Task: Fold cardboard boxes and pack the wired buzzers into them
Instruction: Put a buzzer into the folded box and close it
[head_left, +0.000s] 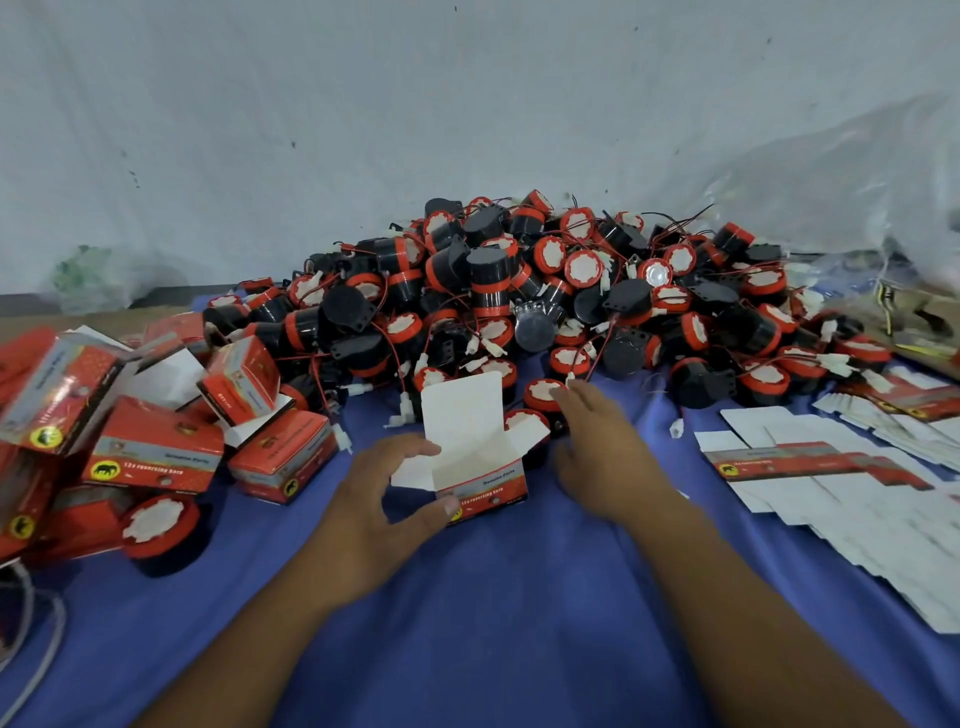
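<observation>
A small red and white cardboard box (480, 467) stands on the blue cloth with its lid flap up and its top open. My left hand (379, 509) grips it from the left, thumb on its front face and fingers at its side flap. My right hand (597, 441) is just right of the box, fingers stretched out flat toward a red-and-black buzzer (543, 395) at the foot of the pile. A large heap of wired buzzers (545, 301) fills the middle behind.
Several folded red boxes (156, 447) lie piled at the left, with a loose buzzer (161, 525) in front. Flat unfolded box blanks (857, 483) are spread at the right. A blue cloth (493, 623) covers the table; a white sheet hangs behind.
</observation>
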